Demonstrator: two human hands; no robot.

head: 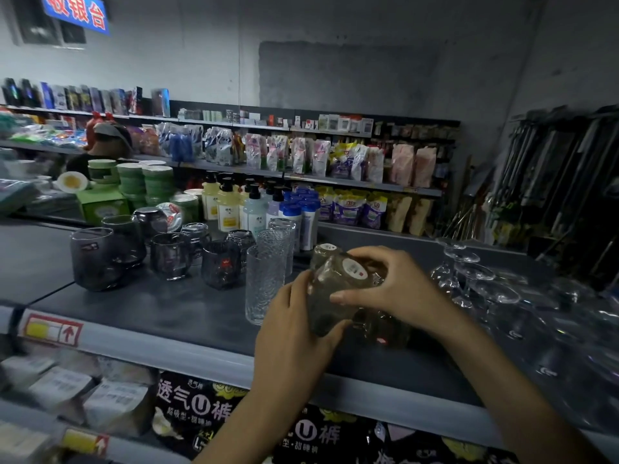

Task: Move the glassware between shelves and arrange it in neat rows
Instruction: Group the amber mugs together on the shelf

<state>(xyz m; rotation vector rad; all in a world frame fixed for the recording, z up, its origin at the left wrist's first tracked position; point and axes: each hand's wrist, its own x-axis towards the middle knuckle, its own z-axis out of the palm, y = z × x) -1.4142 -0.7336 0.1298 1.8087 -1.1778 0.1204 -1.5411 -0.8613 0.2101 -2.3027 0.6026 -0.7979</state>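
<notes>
A clear glass tumbler (338,289) with a white label on its base is tilted above the dark top shelf (160,306). My left hand (294,333) grips its lower side and my right hand (392,289) holds its upper end, fingers curled over it. A second upside-down glass (324,252) stands just behind. Tall textured glasses (264,283) stand to the left. Dark tinted cups (97,259) sit in rows at the far left. Upside-down stemmed glasses (469,276) crowd the right side.
The shelf's grey front rail (174,349) carries a yellow price tag. Below it lie black packets (201,406) and white boxes (67,390). Pump bottles (227,205) and green stacked lids (140,182) stand behind the glassware. Another person's capped head (107,139) shows at far left.
</notes>
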